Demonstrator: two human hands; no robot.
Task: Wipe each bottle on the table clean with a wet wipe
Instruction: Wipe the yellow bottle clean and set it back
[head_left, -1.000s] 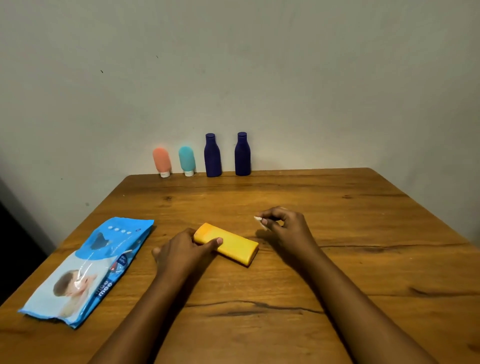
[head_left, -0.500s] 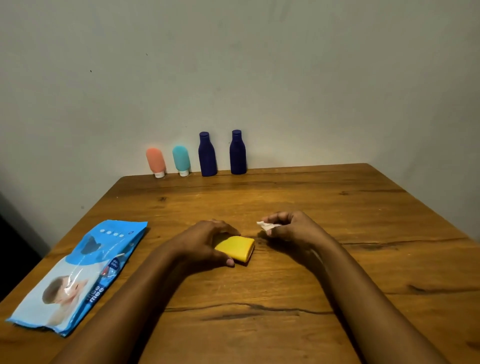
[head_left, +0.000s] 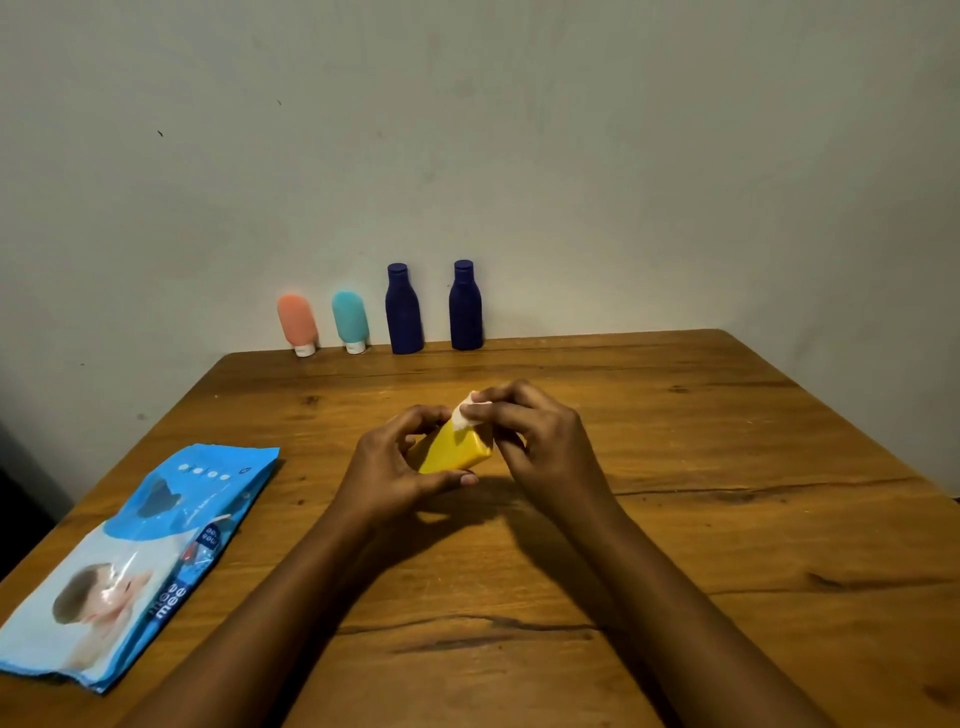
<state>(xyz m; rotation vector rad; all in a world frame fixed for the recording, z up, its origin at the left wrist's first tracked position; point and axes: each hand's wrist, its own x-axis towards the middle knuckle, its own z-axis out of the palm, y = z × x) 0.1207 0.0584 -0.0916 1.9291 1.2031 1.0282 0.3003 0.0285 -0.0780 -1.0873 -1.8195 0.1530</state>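
Head view counts 5 bottles on the wooden bench (head_left: 727, 467): 1 yellow bottle (head_left: 454, 451) held in both hands, and 4 standing in a row along the bench's far edge against the wall — 1 coral bottle (head_left: 297, 323), 1 teal bottle (head_left: 350, 321) just right of it, then 2 dark blue bottles, the left blue bottle (head_left: 403, 310) and the right blue bottle (head_left: 465, 306). The coral and teal ones stand on their white caps. 1 wet wipe (head_left: 464, 415) and 1 blue wipes pack (head_left: 130, 551) complete the count.

Left hand (head_left: 395, 467) curls around the yellow bottle from the left, thumb under its near edge and fingers wrapped behind it, holding it tilted above the bench near the bench's middle. Right hand (head_left: 540, 441) comes in from the right — its fingers pinch the bunched white wipe and press it against the bottle's upper end. Both forearms reach in from the near edge of the bench.

The wipes pack lies flat by the bench's near-left corner, well apart from the yellow bottle; I cannot tell what it holds inside.
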